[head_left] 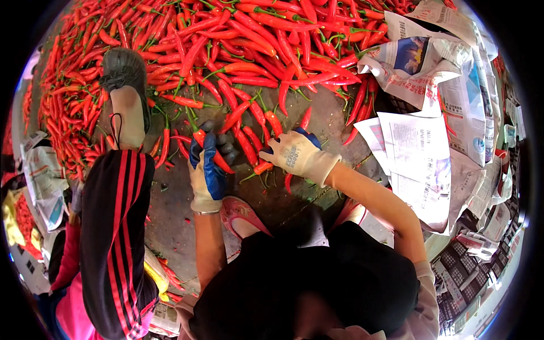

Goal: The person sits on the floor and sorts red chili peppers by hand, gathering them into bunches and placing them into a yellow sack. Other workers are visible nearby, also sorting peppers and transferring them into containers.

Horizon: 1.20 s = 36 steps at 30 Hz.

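My left hand (208, 170), in a white glove with a blue coated palm and dirt-darkened fingertips, is closed on a red chili pepper (199, 136) with a green stem. To its right, my right hand (297, 154) wears a matching glove, back upward and fingers curled down among the loose peppers. What lies under those fingers is hidden. Close to its fingertips rests another red pepper (263, 167), and several more lie between the two hands. Beyond them spreads a big heap of red chili peppers (249, 39) on the dark floor (181, 209).
At the right stands a basket lined with newspaper (419, 164), with dark plastic crates (470, 272) below it. Another person's black trouser leg with red stripes (116, 226) and dark shoe (124, 68) reach into the heap at left. My pink shoes (241, 215) stand near the hands.
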### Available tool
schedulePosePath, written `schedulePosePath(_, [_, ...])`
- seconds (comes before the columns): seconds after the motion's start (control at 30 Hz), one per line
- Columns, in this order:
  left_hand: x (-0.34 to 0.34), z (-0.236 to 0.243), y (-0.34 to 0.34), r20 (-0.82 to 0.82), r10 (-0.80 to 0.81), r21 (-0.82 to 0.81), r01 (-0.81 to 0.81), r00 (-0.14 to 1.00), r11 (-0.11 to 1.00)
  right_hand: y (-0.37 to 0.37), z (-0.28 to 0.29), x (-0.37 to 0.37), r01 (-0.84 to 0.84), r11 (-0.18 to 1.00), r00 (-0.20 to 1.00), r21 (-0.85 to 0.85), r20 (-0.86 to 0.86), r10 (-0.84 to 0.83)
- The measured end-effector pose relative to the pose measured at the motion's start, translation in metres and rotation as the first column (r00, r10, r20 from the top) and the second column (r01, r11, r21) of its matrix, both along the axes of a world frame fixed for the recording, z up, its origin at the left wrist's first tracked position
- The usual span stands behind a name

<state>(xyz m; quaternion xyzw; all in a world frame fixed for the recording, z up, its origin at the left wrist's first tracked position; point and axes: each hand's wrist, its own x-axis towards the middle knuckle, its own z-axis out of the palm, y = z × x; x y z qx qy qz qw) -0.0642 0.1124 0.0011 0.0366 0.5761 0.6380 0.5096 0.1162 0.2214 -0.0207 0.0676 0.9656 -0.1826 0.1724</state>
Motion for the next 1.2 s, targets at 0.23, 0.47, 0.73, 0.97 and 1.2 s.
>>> schedulePosePath(0.23, [0.000,-0.004,-0.009,-0.042,-0.022,0.018,0.023,0.999,1.000,-0.018,0.006,-0.015,0.118,0.993,0.971,0.027,0.209,-0.121])
schedulePosePath(0.47, [0.002,0.009,-0.001,-0.003,0.184,-0.045,-0.183,0.983,0.982,0.023,0.067,0.035,0.388,0.890,0.906,-0.239,-0.076,-0.415])
schedulePosePath(0.73, [0.016,-0.010,0.000,-0.030,0.052,-0.073,-0.054,0.998,0.996,0.030,0.034,0.091,0.732,0.559,0.557,-0.389,-0.129,-0.820])
schedulePosePath(0.97, [0.033,-0.015,0.010,-0.116,-0.056,-0.154,0.037,0.992,0.987,0.017,0.015,0.055,0.455,0.888,0.875,0.072,0.147,-0.461])
schedulePosePath(1.2, [0.075,-0.014,0.046,-0.738,-0.608,-0.513,0.341,0.294,0.788,0.020,0.030,0.126,0.884,0.458,0.463,0.088,-0.044,-0.885])
